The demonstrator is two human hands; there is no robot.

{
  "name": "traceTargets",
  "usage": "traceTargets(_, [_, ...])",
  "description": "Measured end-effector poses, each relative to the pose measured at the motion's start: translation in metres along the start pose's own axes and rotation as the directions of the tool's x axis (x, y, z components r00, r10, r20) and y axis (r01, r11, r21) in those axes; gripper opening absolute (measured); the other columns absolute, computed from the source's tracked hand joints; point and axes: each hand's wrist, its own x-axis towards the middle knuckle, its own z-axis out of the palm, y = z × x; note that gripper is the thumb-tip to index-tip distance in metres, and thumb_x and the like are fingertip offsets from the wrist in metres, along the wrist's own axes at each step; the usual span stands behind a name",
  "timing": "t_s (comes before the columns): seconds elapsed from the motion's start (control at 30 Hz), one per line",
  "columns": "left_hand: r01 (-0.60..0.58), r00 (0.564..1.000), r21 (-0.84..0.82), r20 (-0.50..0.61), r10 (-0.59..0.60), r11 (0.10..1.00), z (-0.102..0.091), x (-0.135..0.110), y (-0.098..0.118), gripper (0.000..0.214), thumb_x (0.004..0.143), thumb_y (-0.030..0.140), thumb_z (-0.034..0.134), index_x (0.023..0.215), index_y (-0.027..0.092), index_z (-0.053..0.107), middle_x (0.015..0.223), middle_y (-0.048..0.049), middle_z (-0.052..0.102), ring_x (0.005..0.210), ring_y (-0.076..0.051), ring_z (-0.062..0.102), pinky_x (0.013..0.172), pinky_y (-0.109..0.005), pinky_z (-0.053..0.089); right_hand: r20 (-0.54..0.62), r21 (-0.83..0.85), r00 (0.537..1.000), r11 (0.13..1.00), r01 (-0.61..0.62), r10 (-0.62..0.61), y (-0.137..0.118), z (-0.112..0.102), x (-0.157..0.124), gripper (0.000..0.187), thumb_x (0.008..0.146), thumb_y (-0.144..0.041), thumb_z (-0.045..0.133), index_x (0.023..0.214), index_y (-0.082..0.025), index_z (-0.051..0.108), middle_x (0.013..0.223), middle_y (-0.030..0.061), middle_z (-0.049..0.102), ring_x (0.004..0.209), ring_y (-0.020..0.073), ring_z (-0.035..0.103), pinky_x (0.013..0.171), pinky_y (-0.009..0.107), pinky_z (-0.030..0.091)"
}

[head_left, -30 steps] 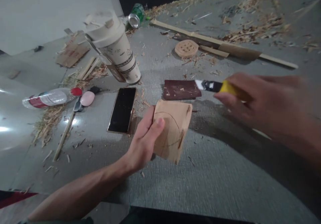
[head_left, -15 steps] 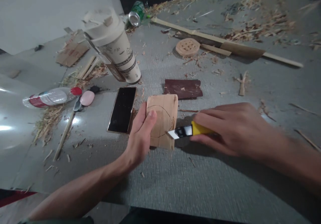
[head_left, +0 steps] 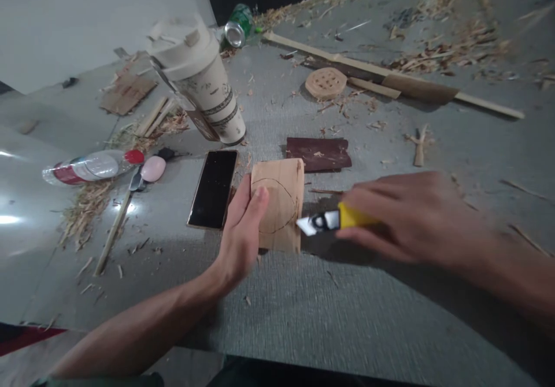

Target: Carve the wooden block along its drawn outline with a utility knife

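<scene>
On the grey mat (head_left: 303, 317), left hand (head_left: 243, 234) grips wood block (head_left: 281, 202); right hand (head_left: 407, 216) grasps knife (head_left: 333, 220).

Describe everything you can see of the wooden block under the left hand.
The wooden block is a pale, flat, roughly rectangular slab with visible grain and a circle drawn on its face. It lies on the grey mat, gripped at its left edge by the left hand, thumb on top. The yellow knife in the right hand has its blade tip at the right edge.

The right hand (head_left: 407, 219) brought the knife (head_left: 333, 220) to the wood block (head_left: 281, 202).
</scene>
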Motion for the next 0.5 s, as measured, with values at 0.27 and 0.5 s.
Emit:
traceTargets(0.27, [0.01, 1.0, -0.016, 0.015, -0.009, 1.0, 0.0, 0.0, 0.0, 0.048, 0.108, 0.06, 0.061, 0.142, 0.027, 0.067, 0.138, -0.0092, 0.074, 0.136, -0.037, 0.066, 0.117, -0.054, 0.056, 0.038, 0.057, 0.996, 0.995, 0.076, -0.078, -0.012, 0.009, 0.001, 0.038, 0.115, -0.053, 0.052, 0.09, -0.024, 0.056, 0.075, -0.0036, 0.061, 0.059, 0.0142, 0.052, 0.06, 0.033, 0.032])
traceTargets(0.5, [0.035, 0.996, -0.028, 0.088, -0.033, 0.999, 0.001, -0.01, 0.004, 0.044, 0.108, 0.059, 0.06, 0.136, 0.027, 0.068, 0.128, -0.0099, 0.074, 0.116, -0.033, 0.071, 0.094, -0.047, 0.064, -0.071, -0.147, 0.998, 0.989, -0.011, 0.001, 0.001, -0.001, 0.0, 0.044, 0.115, -0.054, 0.05, 0.085, -0.023, 0.061, 0.068, -0.0026, 0.059, 0.053, 0.0124, 0.047, 0.052, 0.031, 0.028])
